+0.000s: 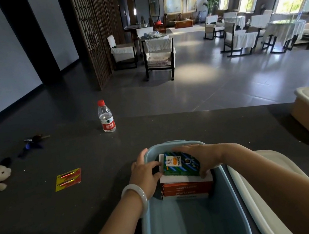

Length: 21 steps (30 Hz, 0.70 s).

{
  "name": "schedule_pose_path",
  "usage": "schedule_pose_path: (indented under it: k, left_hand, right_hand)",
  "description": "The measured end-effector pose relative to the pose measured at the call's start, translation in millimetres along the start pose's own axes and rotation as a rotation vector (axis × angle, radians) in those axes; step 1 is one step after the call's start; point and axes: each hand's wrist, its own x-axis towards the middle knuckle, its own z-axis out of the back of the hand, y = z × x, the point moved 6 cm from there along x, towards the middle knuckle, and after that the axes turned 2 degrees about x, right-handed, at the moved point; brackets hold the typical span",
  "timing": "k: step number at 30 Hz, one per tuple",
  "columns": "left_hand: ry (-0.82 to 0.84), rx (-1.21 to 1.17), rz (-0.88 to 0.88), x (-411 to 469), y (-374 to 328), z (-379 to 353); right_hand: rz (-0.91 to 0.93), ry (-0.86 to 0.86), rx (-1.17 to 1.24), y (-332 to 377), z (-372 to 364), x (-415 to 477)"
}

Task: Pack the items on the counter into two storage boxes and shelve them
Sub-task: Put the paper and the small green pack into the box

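Inside the blue box [193, 219], the left hand [145, 175] and right hand [203, 157] grip the green packet [181, 166] between them.

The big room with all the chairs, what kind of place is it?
Probably a tea house or restaurant lounge. Past the dark counter stand white-covered chairs around small tables, a round table with a cloth, paintings on the far wall and a carved wooden screen.

Both hands [177, 165] on green packet [181, 165] in blue box [231, 195]
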Motion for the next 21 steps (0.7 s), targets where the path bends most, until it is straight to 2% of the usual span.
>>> schedule_pose_path:
  k: [16, 21]
  left_hand:
    - [-0.028, 0.012, 0.002, 2, 7, -1]
    - [-0.031, 0.008, -0.003, 1, 6, -1]
  right_hand:
    - [-0.073, -0.248, 0.043, -17, 0, -2]
    - [-0.056, -0.231, 0.039, -12, -12, -7]
